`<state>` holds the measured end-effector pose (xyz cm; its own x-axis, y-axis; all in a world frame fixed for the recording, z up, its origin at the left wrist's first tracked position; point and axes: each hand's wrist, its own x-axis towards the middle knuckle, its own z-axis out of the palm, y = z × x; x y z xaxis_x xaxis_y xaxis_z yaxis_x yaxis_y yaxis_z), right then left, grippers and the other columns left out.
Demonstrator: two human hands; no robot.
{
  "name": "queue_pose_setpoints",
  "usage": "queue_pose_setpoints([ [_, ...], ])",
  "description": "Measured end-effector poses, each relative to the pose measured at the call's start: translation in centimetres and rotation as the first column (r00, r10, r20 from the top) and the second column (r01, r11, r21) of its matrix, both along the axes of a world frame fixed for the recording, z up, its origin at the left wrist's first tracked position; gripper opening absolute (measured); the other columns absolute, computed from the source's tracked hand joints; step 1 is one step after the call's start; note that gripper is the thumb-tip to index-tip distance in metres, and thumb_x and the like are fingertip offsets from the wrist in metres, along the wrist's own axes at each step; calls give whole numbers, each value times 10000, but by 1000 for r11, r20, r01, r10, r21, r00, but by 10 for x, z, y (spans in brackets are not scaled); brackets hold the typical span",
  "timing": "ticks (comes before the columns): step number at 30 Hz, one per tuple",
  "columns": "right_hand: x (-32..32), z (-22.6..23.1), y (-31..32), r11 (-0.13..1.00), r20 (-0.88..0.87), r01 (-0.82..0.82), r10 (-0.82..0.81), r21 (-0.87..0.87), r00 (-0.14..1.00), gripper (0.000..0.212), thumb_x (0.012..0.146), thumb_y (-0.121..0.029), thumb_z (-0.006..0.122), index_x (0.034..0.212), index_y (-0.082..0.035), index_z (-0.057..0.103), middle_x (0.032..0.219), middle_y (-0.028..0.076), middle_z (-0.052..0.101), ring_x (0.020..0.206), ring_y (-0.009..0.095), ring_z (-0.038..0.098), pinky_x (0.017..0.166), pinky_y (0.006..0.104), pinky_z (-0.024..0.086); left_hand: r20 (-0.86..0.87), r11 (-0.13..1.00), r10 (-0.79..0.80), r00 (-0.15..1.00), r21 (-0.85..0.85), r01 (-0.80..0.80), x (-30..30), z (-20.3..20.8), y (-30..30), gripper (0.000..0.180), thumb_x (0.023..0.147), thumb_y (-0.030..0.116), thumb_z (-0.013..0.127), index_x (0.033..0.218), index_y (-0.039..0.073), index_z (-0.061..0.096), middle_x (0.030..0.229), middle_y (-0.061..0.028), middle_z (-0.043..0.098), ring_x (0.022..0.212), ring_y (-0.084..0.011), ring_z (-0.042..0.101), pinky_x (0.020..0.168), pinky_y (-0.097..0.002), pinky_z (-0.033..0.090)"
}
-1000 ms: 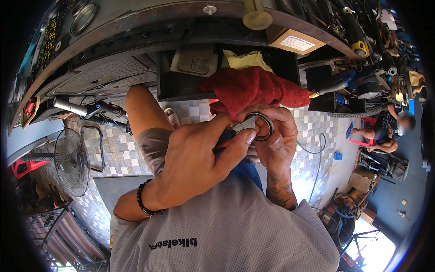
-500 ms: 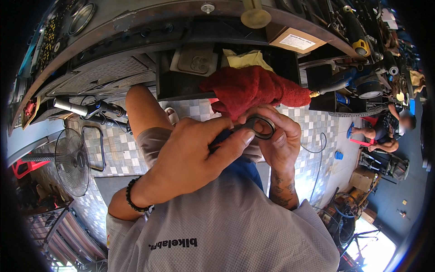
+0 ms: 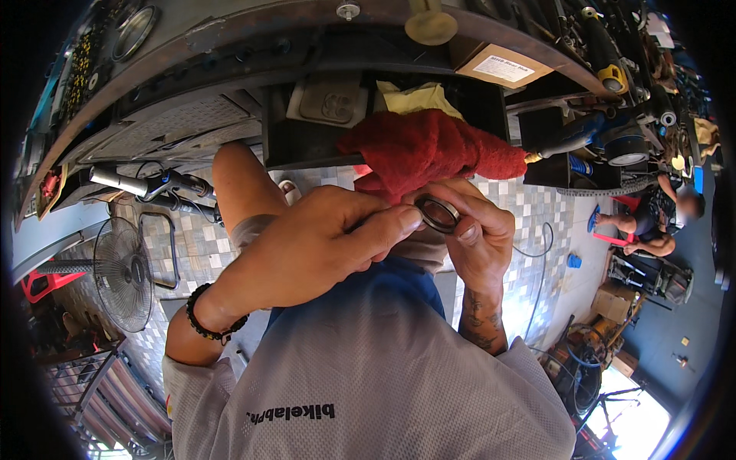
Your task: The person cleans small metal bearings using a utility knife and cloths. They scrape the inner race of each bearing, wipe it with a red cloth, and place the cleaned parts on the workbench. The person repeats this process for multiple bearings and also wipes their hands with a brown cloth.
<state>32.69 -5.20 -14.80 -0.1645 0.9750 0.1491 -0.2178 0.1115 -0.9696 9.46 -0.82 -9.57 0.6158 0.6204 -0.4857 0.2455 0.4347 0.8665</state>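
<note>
A thin, round metal bearing [image 3: 439,227] with a dark inner band is held up in front of my body. My right hand [image 3: 483,230] grips it from the right, thumb and fingers around its rim. From the left comes my left hand [image 3: 337,234], thumb and fingers pinched closed with their tips at the bearing's left edge. Whatever lies between those fingertips is hidden. Just beyond both hands, a red cloth [image 3: 429,149] hangs over the front of an open black drawer [image 3: 303,157].
A yellow cloth [image 3: 418,100] and a clear case lie in the drawer, under a workbench edge [image 3: 253,23]. Power tools [image 3: 602,142] and a tyre crowd the right. A standing fan [image 3: 123,272] is at left. Another person [image 3: 652,222] sits far right.
My left hand has turned and its fingertips have come to the bearing's left edge. The dark thing beneath its fingers no longer shows. The bearing has tilted slightly in my right hand.
</note>
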Motion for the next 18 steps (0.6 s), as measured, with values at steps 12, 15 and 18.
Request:
queue_pose_setpoints([
  [12, -11, -11, -5, 993, -74, 77, -84, -91, 994, 646, 975, -386, 737, 1366, 109, 596, 1226, 283, 692, 1146, 354, 710, 990, 416, 590, -91, 717, 322, 942, 673, -180, 25, -20, -29, 323, 1001, 330, 699, 953, 11, 681, 576, -109, 594, 507, -293, 638, 495, -417, 462],
  [15, -10, -15, -7, 991, -134, 82, -97, -109, 986, 594, 960, -313, 765, 1360, 93, 598, 1234, 264, 689, 1158, 332, 700, 1007, 412, 578, -114, 621, 378, 919, 767, -161, 30, -22, -33, 331, 992, 353, 710, 950, 27, 666, 594, -89, 614, 511, -275, 648, 491, -403, 479],
  [18, -11, -17, -7, 995, -270, 32, -56, -95, 961, 538, 938, -196, 799, 1355, 73, 593, 1272, 222, 670, 1212, 299, 671, 1049, 409, 553, -113, 561, 434, 894, 811, -170, 35, -25, -36, 350, 983, 379, 718, 909, 45, 645, 620, -73, 631, 509, -259, 650, 483, -388, 487],
])
